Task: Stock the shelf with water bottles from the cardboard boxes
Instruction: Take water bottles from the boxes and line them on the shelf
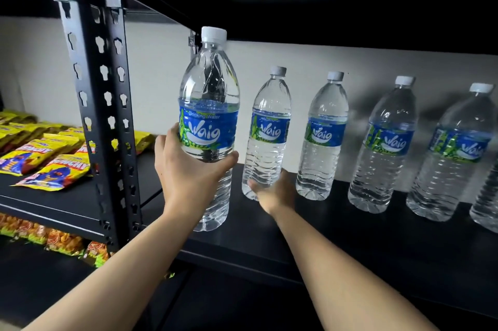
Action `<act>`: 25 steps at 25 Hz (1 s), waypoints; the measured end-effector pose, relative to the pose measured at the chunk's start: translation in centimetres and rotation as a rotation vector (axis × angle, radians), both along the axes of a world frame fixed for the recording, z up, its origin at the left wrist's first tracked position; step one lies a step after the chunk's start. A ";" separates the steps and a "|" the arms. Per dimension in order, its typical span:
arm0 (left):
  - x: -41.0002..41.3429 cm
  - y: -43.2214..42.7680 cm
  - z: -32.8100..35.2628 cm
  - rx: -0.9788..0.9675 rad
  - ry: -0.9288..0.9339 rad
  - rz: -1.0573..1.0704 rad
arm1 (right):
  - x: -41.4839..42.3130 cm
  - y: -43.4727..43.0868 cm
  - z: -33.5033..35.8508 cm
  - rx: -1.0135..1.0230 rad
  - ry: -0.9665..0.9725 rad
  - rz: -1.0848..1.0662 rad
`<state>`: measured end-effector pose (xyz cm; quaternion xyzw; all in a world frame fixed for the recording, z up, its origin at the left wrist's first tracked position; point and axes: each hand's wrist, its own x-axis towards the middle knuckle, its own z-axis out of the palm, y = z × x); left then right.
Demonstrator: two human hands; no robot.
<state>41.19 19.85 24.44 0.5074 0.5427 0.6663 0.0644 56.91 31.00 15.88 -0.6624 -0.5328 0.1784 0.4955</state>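
My left hand [188,169] has a big Waig water bottle [208,126] gripped around the middle. The thumb is on the right just under the blue label and the fingers curl around the far side. It's upright with its white cap on, at the left end of the black metal shelf [269,239], right beside the slotted upright post [105,115]. Honestly can't tell whether its base is sitting on the shelf or just off it.

My right hand [275,190] is curled around the bottom of the next bottle [266,136], thumb on the left side near the base, the other fingers hidden behind it. That one stands on the shelf closer to the wall.

To the right of it there's a row of the same brand, all upright and spaced apart along the back: a third bottle [322,136], a fourth bottle [382,147] and a fifth bottle [450,158]. The edge of another bottle [487,204] peeks in at the far right, a bit nearer the front.

Past the post on the left, yellow snack packets [51,166] lie flat on the neighbouring shelf. Orange snack bags [62,241] sit on the level underneath.
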 end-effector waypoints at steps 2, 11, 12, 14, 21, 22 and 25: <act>-0.2 0.6 -0.1 0.012 0.011 0.001 | 0.2 1.6 0.2 -0.001 0.007 -0.022; 0.0 1.8 0.0 0.035 0.012 0.030 | 1.1 4.0 -1.1 0.056 0.072 0.026; 0.0 1.8 -0.1 0.030 0.010 0.030 | 1.2 4.1 -1.0 0.040 0.070 0.049; -0.1 1.6 -0.3 0.020 0.011 0.033 | 1.4 3.7 -0.9 -0.026 0.040 0.101; -0.1 2.2 -0.4 0.019 0.001 0.032 | 4.8 -4.2 -0.9 -0.392 -0.680 0.306; 0.2 2.4 -0.4 0.021 0.001 0.025 | 5.3 -5.1 -0.9 -0.393 -0.716 0.310; 1.1 3.6 -0.2 0.033 0.012 0.011 | 5.5 -6.7 -0.2 -0.351 -0.675 0.299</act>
